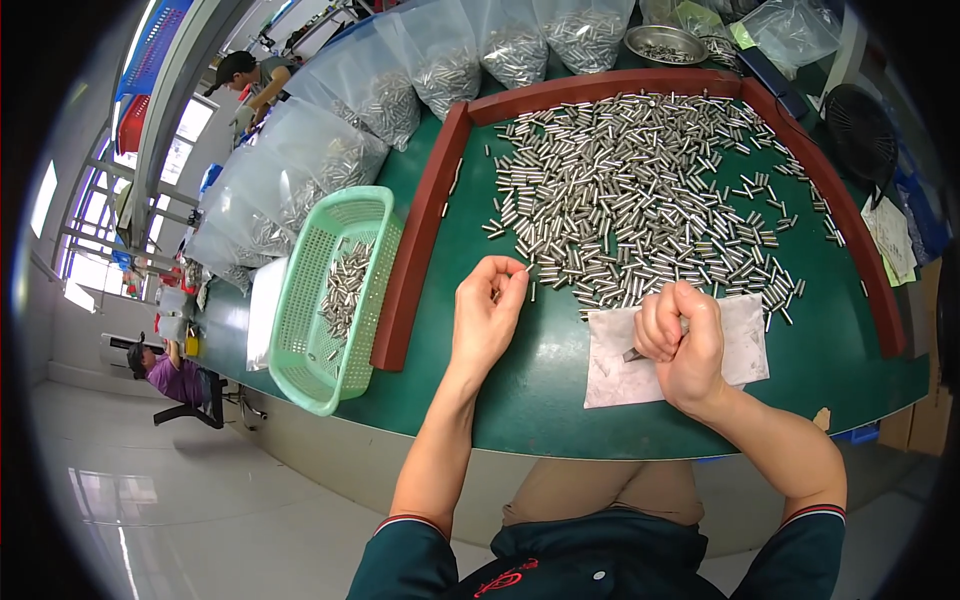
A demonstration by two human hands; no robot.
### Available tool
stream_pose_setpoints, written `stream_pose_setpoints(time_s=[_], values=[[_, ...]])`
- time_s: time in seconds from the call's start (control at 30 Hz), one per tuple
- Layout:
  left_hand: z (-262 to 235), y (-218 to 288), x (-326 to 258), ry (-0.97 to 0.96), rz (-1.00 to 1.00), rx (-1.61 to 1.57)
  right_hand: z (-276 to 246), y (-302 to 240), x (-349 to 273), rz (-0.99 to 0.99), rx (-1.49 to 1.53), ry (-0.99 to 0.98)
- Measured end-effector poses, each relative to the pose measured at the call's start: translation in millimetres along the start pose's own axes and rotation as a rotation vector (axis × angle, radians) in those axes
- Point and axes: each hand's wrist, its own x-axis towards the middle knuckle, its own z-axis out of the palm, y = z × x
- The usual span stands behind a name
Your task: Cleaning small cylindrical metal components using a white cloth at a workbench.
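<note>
Two hands work: our left hand pinches a small silver metal pin; our right hand fists around a dark tool over white paper.

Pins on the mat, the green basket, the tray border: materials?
Pins: look like bright bare metal, silvery with glints. Green basket: likely moulded plastic, uniform mint colour, perforated walls. Tray border: reddish-brown, matte; painted wood or plastic, cannot tell.

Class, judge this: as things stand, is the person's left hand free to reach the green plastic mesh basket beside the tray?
Probably yes: the left hand pinches only one small metal pin, and just the low red-brown tray rail lies before the green plastic mesh basket.
</note>
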Motion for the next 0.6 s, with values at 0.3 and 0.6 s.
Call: stream_pose_setpoints(time_s=[0.3,0.6], values=[[-12.0,-2.0,2.0,-0.494,-0.335,-0.857,0.4,-2.3,0.7,0.010,0.019,-0.004],[-13.3,-2.6,0.3,-0.489,-0.338,-0.873,1.8,-2.3,-0.6,0.021,0.030,-0.005]])
